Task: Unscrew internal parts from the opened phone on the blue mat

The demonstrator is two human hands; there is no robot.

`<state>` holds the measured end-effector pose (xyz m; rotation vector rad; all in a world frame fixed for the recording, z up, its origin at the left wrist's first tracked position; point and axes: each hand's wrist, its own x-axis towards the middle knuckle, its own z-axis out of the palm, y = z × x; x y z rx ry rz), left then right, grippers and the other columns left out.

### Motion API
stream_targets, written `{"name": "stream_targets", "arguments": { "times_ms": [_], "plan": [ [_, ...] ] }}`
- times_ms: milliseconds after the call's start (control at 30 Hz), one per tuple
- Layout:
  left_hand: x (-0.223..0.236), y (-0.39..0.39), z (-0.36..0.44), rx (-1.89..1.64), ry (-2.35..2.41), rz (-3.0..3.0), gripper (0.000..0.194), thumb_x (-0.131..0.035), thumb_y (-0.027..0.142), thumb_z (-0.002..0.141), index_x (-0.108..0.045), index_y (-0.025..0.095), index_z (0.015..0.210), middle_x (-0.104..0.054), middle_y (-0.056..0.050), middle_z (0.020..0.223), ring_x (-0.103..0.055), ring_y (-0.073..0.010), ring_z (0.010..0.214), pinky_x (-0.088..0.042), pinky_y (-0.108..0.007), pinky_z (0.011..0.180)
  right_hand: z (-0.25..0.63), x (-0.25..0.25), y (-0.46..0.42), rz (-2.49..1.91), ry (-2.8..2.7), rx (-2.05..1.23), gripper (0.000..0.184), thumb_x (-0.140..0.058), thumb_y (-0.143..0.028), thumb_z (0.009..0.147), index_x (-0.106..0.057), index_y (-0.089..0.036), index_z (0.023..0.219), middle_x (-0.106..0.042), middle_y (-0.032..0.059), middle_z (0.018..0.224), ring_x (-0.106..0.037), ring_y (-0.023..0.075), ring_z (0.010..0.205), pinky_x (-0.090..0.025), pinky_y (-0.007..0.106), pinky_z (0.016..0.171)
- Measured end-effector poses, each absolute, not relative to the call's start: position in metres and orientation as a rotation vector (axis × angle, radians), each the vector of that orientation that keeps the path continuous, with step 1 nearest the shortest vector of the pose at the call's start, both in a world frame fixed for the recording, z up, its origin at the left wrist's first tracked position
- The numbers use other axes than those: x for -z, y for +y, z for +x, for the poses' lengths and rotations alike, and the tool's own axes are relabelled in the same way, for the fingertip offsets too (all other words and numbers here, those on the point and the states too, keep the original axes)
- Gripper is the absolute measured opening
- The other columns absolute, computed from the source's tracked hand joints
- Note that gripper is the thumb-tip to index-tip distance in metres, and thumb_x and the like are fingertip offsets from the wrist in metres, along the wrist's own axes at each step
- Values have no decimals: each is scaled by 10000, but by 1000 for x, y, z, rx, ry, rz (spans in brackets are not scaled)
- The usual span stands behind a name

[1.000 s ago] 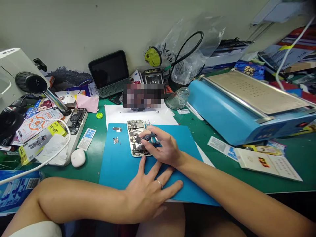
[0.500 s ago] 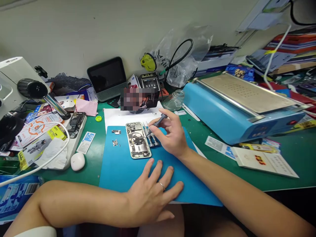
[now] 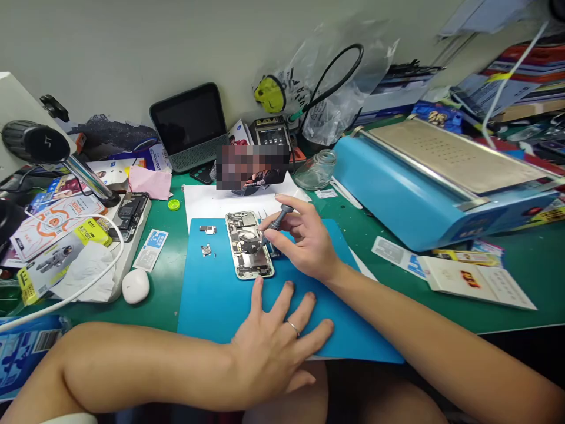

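An opened smartphone (image 3: 258, 266) with its inner parts bare lies on a blue mat (image 3: 207, 309). My right hand (image 3: 309, 241), beside the phone's right edge, grips a grey screwdriver (image 3: 279, 219) whose tip slants down over the phone's inside. My left hand (image 3: 278, 341) rests with fingers spread on the mat, its foremost fingertip at the phone's lower edge. Other tools partly show behind my right hand. Left of the phone lie a small metal part (image 3: 207, 229) and another small piece (image 3: 206, 250).
A blue machine with a metal plate (image 3: 388, 197) stands to the right, beside a glass jar (image 3: 315, 171). A dark-screened device (image 3: 188, 126) leans at the back. On the left are a white earbud case (image 3: 135, 287), another opened phone (image 3: 132, 215) and a cable (image 3: 121, 241).
My right hand first lifted the screwdriver off the phone to its right side, then brought the tip back over the phone. My left hand has stayed spread near the phone's lower edge.
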<state>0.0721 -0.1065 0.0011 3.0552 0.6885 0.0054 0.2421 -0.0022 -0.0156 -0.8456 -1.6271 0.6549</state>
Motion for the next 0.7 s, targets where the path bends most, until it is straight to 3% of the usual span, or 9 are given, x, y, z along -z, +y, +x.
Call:
{"name": "stream_targets", "arguments": {
  "times_ms": [267, 500, 700],
  "plan": [
    [-3, -105, 73, 15, 690, 2996, 749, -616, 605, 972, -393, 266, 1601, -364, -100, 1691, -296, -394, 1535, -392, -726, 1150, 238, 16, -9, -798, -1693, -805, 512, -698, -242, 976, -472, -295, 1433, -758, 25, 1026, -762, 160, 926, -656, 287, 813],
    [-5, -104, 75, 73, 662, 2980, 772, -651, 599, 952, -393, 294, 1612, -339, -100, 1706, -289, -399, 1539, -362, -695, 1165, 233, 14, -14, -741, -1705, -905, 533, -701, -175, 966, -477, -329, 1425, -722, 3, 1011, -731, 140, 874, -659, 286, 776],
    [-7, -104, 75, 63, 685, 3015, 817, -634, 612, 959, -354, 247, 1634, -354, -96, 1700, -290, -389, 1534, -367, -693, 1170, 233, 14, -15, -740, -1736, -878, 509, -683, -197, 982, -468, -318, 1427, -716, 17, 1032, -736, 155, 883, -669, 316, 799]
  ]
}}
